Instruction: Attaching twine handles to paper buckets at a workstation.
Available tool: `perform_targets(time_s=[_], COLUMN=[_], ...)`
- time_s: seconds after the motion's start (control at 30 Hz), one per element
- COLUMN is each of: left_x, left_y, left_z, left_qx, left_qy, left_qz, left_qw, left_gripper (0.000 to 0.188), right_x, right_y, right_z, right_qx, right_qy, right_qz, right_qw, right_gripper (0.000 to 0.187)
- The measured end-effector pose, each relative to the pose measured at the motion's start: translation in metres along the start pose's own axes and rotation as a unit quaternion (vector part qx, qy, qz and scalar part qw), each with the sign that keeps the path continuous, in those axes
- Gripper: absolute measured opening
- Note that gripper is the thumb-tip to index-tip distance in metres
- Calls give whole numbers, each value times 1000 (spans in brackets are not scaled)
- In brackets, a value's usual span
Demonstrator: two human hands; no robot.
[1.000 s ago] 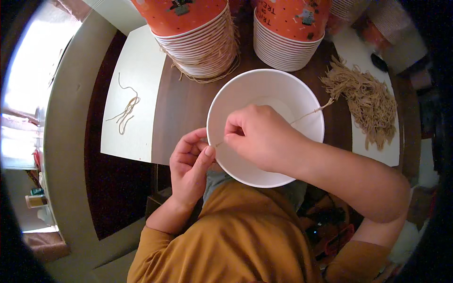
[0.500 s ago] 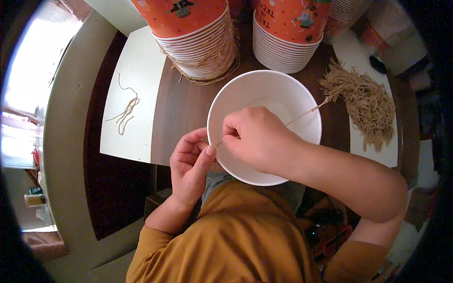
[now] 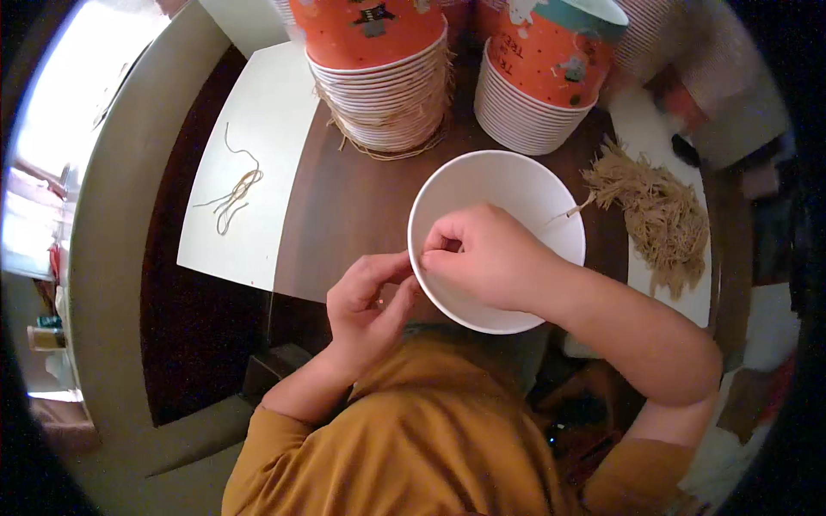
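- The brown bench spread beneath everything.
- At its left lay a pale panel.
- A tall stack of orange-printed tubs stood beyond, tan strands hanging around its white rims.
- Right of it stood a second stack, also orange and white.
- The white-lined tub sat mouth up before the person, between both hands.
- A thick twine bundle lay right of the tub.
- The right hand reached inside, fingers curled toward the thumb at the left inner wall; their grip was hidden.
- The left hand met that wall from outside; I couldn't tell whether its fingers grasped anything.
- Loose twine lay on the panel.
- A short strand crossed the tub's right rim.
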State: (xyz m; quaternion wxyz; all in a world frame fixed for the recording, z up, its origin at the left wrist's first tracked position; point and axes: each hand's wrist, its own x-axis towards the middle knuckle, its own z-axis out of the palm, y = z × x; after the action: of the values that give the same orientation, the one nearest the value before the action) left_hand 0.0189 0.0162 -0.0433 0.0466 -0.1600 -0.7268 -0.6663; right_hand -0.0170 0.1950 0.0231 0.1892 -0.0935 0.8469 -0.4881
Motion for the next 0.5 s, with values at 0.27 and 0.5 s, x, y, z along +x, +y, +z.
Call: perform_targets(time_s=[0.27,0.5], left_x=[6,9], left_y=[6,8], left_z=[2,-12], left_qx=[231,6], left_qy=[35,-45], left_qz=[212,-70], left_qw=[949,996], left_gripper=[21,2], right_x=[-4,-11], right_y=[-2,8], right_z=[-1,-9], right_qx=[84,-6], right_qy=[-55,-36], right_qz=[88,14], right_qw=[991,999], right_gripper=[14,15])
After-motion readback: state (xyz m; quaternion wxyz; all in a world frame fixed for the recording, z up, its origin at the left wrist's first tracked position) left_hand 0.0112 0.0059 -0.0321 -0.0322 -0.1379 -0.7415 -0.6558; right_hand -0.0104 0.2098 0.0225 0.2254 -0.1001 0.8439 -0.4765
